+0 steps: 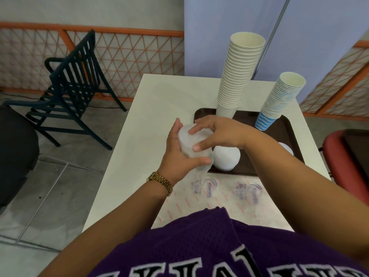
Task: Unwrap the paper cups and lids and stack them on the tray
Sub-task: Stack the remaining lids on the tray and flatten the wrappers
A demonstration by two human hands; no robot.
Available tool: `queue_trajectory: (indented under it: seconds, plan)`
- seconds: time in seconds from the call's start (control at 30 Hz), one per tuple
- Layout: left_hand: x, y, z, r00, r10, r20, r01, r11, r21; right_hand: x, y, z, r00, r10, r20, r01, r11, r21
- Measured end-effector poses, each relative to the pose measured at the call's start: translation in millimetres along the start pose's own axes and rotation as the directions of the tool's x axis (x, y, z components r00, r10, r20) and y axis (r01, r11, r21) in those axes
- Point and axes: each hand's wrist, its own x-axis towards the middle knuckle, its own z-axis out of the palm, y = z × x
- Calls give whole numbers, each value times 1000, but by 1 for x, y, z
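- Both hands grip a stack of lids [192,143] wrapped in thin clear plastic, held above the white table [143,124] just left of the tray [287,134]; the left hand [179,154] cups it from below with thumb curled round the near end, the right hand [217,134] closes over the top with fingertips pressed on the wrap
- A loose tail of the plastic wrap [203,172] hangs from the stack toward the table
- On the dark brown tray, a tall stack of plain cream cups [239,76] stands at the far left, leaning slightly, and a shorter stack of blue-striped cups [279,102] stands to its right
- A white stack of unwrapped lids [226,156] sits on the tray's near edge, just beside the held stack; another white lid [287,149] shows partly behind the right forearm
- Printed empty wrappers [229,192] lie flat on the table between tray and the person's purple shirt [219,246]
- A gold watch [160,181] circles the left wrist
- A dark slatted chair [73,84] stands left of the table before an orange lattice fence [123,54]; a red seat [347,156] sits at right
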Motion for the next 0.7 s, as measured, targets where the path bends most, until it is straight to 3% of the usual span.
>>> queue_trajectory:
  seconds: [0.17,0.4,0.57,0.7]
  plan:
    - [-5,4,0,999,41,-20,-41,999,-5,-9,-5,-3,1000,-27,11,28,994,-102]
    - [-8,11,-3,998,68,-15,-68,998,14,-18,-4,-8,998,-44,-33,44,999,1]
    - [-9,9,-3,998,68,-12,-68,997,-19,-29,-6,-8,982,-85,-170,95,994,48]
    - [-8,7,-3,997,70,-22,-70,997,-7,-29,-6,-5,925,-173,-337,136,982,-129]
